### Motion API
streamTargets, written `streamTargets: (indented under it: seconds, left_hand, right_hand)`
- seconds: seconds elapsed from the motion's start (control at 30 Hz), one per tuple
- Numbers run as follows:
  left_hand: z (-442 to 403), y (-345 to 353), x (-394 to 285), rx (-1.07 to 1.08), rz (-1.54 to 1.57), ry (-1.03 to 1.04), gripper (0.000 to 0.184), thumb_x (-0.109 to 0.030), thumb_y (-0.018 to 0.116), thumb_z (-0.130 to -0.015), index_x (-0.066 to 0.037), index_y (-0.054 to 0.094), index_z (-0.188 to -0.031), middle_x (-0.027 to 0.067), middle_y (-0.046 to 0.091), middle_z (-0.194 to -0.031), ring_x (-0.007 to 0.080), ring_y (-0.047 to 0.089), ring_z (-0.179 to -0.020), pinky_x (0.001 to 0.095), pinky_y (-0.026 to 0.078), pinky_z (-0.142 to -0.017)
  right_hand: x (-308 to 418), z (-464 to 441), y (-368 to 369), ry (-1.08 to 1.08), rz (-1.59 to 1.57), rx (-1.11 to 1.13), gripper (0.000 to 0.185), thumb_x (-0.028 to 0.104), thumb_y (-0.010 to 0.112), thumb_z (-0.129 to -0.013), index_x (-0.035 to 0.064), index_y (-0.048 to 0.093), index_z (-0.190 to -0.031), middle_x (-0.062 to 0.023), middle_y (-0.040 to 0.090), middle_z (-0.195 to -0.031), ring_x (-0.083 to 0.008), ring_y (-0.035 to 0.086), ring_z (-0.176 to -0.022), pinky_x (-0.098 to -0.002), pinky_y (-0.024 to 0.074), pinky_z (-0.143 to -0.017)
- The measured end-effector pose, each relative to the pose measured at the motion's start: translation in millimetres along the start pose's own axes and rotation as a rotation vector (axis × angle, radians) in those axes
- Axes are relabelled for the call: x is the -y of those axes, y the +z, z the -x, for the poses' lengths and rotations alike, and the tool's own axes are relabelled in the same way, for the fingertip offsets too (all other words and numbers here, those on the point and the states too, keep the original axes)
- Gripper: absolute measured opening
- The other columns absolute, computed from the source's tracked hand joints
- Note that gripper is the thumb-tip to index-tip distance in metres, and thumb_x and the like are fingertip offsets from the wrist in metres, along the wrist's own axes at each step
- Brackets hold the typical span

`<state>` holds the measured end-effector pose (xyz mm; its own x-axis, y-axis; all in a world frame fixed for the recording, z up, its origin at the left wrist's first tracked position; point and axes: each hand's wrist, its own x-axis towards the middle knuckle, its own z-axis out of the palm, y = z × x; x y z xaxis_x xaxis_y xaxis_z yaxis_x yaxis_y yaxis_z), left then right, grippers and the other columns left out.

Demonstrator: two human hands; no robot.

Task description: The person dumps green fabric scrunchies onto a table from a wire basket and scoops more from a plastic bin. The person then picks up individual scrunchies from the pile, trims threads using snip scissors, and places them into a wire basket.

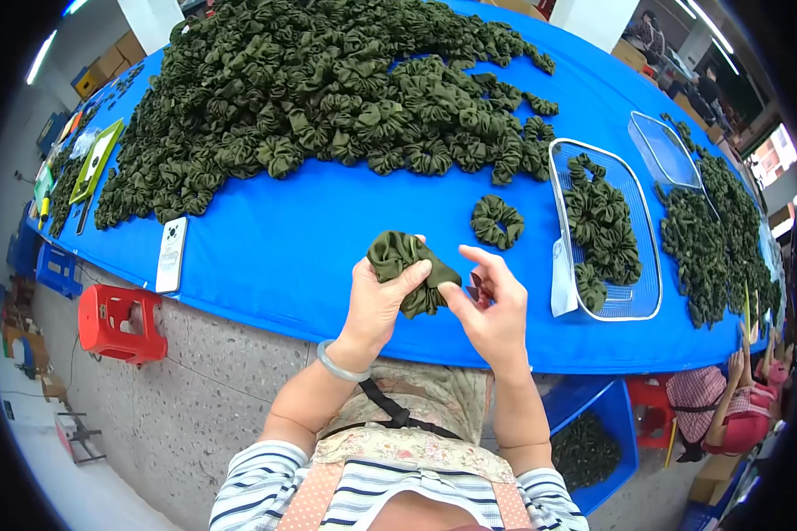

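In my left hand (pixel 383 296) is a dark green fabric scrunchie (pixel 398 252), held above the near part of the table with the thumb pressed on its gathered cloth. My right hand (pixel 496 305) is at the scrunchie's right side, its thumb tip against the fabric and its index finger raised. A small dark red tool (pixel 478 290) shows within the curled right fingers; its kind is mostly hidden. Another green scrunchie (pixel 497 222) lies flat on the blue cloth just beyond my right hand.
A large heap of green scrunchies (pixel 328 88) covers the far side of the blue table (pixel 266 257). To the right stands a wire basket (pixel 651 265) with several scrunchies. A phone (pixel 171 255) lies left, above a red stool (pixel 119 323). A co-worker (pixel 726 403) is at right.
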<state>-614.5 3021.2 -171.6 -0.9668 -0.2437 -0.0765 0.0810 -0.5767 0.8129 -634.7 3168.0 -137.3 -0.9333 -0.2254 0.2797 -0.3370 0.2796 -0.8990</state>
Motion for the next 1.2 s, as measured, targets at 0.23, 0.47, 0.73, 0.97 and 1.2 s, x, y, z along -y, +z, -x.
streamTargets:
  seconds: [0.23, 0.47, 0.73, 0.97, 1.2]
  left_hand:
    - [7, -1, -4, 0.086, 0.074, -0.049, 0.017, 0.000, 0.065, -0.082, -0.001, 0.062, -0.098, 0.0040, 0.065, -0.091, 0.0111, 0.061, -0.081, 0.0260, 0.051, -0.074]
    - [8, 1, -2, -0.022, -0.011, 0.074, 0.017, 0.002, 0.064, -0.082, -0.001, 0.062, -0.099, 0.0031, 0.065, -0.091, 0.0102, 0.061, -0.082, 0.0256, 0.050, -0.075]
    - [10, 1, 1, -0.007, -0.037, 0.127, 0.017, 0.003, 0.064, -0.082, -0.002, 0.063, -0.099, 0.0028, 0.065, -0.092, 0.0097, 0.060, -0.082, 0.0254, 0.050, -0.076]
    - [10, 1, 0, 0.010, -0.051, 0.114, 0.017, 0.003, 0.064, -0.082, -0.001, 0.064, -0.099, 0.0026, 0.065, -0.091, 0.0095, 0.060, -0.081, 0.0252, 0.050, -0.076]
    - [11, 1, 0, 0.012, -0.057, 0.091, 0.018, 0.002, 0.064, -0.081, -0.002, 0.062, -0.098, 0.0039, 0.064, -0.091, 0.0114, 0.061, -0.082, 0.0261, 0.050, -0.074]
  right_hand:
    - [-27, -2, 4, 0.103, -0.186, 0.068, 0.014, 0.007, 0.071, -0.078, 0.0002, 0.062, -0.088, 0.0011, 0.051, -0.069, -0.0048, 0.039, -0.058, -0.0206, 0.0337, -0.050]
    - [-8, 2, 1, -0.109, 0.012, -0.102, 0.029, 0.005, 0.074, -0.074, 0.0033, 0.064, -0.101, -0.0064, 0.056, -0.091, -0.0103, 0.049, -0.063, -0.0228, 0.0448, -0.055]
    - [-15, 6, 6, -0.211, 0.161, -0.135, 0.040, 0.002, 0.075, -0.071, 0.0089, 0.065, -0.109, -0.0081, 0.056, -0.092, -0.0146, 0.062, -0.065, -0.0274, 0.0494, -0.053]
    - [-19, 7, 6, -0.262, 0.210, -0.145, 0.040, 0.002, 0.075, -0.069, 0.0097, 0.065, -0.108, -0.0077, 0.056, -0.090, -0.0165, 0.062, -0.064, -0.0287, 0.0482, -0.053]
    - [-18, 7, 4, -0.300, 0.287, -0.154, 0.042, 0.002, 0.076, -0.066, 0.0103, 0.066, -0.105, -0.0062, 0.056, -0.086, -0.0176, 0.059, -0.062, -0.0295, 0.0463, -0.052]
